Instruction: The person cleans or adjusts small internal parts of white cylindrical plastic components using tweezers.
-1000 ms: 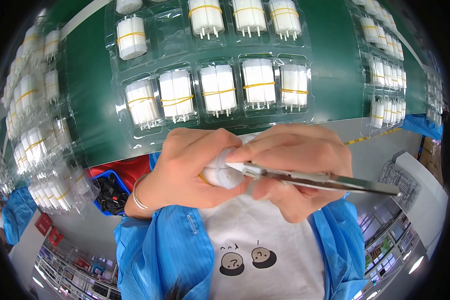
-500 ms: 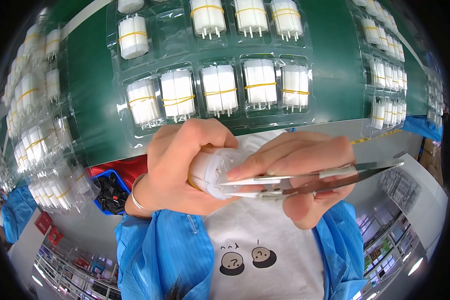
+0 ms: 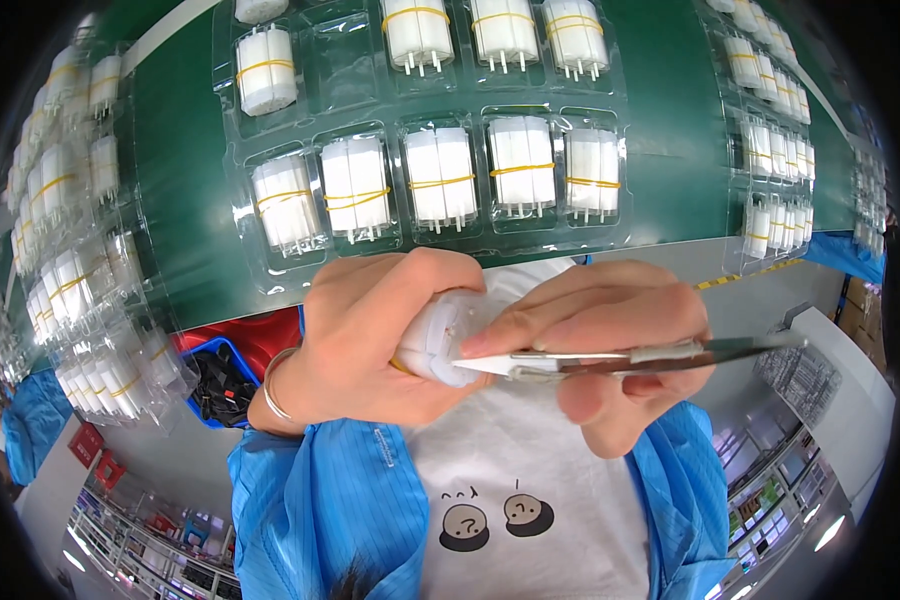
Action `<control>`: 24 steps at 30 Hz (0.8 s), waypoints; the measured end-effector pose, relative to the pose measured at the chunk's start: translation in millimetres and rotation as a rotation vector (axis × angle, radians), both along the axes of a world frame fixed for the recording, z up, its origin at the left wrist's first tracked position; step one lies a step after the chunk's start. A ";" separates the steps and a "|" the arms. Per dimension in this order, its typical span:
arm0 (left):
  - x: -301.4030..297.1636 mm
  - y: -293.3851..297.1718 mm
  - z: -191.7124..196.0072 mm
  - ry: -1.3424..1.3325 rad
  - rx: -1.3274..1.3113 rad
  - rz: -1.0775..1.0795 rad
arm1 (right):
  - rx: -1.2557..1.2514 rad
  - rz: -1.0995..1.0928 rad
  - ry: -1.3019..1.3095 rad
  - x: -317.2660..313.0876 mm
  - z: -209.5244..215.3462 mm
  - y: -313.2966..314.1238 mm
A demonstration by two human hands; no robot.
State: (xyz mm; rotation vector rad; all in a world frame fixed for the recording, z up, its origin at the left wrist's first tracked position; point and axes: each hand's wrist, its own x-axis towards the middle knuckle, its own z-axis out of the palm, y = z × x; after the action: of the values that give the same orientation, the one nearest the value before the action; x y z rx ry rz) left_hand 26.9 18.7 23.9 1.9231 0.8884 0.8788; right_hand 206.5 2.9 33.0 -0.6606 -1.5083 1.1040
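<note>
The left hand (image 3: 370, 330) curls closed around a white cylindrical bundle (image 3: 436, 340), near the centre of view, on the 6 o'clock side of the clear tray (image 3: 348, 78). The bundle's long axis slants roughly from 8 to 2 o'clock, its exposed end facing 2 o'clock and partly up at the camera. The right hand (image 3: 625, 325), half closed, pinches metal tweezers (image 3: 660, 353); their tips point to 9 o'clock at that end, contact unclear.
</note>
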 end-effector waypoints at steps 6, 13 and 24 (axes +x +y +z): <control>0.3 2.8 -1.7 -0.003 -0.091 -0.067 | -0.088 0.130 -0.183 9.3 3.8 3.9; -2.5 12.7 1.9 -0.247 -0.397 -0.339 | -0.021 0.266 0.187 5.7 -11.2 9.3; -1.0 9.5 -9.2 -0.390 -0.533 -0.487 | -0.224 0.368 0.139 9.2 -2.8 8.8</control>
State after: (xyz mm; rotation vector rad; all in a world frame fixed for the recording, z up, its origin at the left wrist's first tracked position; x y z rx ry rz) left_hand 25.9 28.2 14.7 1.3491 0.3422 0.6094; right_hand 215.7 11.8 30.1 -0.4529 -1.4317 1.5836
